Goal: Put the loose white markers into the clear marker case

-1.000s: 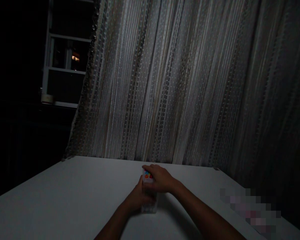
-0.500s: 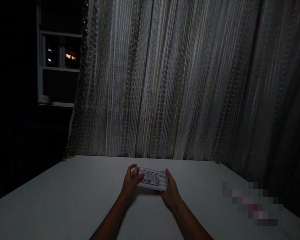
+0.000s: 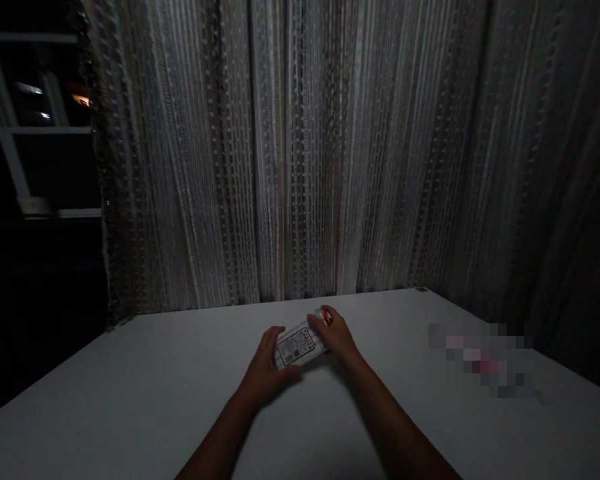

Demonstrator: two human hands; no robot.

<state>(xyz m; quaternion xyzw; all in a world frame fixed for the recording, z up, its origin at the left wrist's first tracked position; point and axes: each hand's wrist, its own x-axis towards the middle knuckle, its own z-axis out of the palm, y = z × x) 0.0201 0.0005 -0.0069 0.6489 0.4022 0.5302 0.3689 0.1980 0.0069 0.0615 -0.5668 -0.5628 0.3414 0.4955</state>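
Observation:
Between my two hands is a clear pack of markers (image 3: 297, 345), slim and white, tilted with its right end higher. A black-framed printed label faces me. My left hand (image 3: 269, 370) grips the left end, thumb along the lower edge and fingers at the upper corner. Around the right end my right hand (image 3: 336, 335) is closed, its thumb lying across the top. A small red patch shows by the right fingers; I cannot make out what it belongs to. The pack is held above the white table (image 3: 180, 393).
On the table's right side lies a pixelated item (image 3: 480, 360) with pink and red parts. A striped curtain (image 3: 300, 153) hangs behind the far edge. At the left is a dark window (image 3: 50, 130) with a small pale object on its sill.
The pack has turned so its right end is raised. My right hand has shifted up, its thumb now over the pack's face. The view has swung to the right and tilted.

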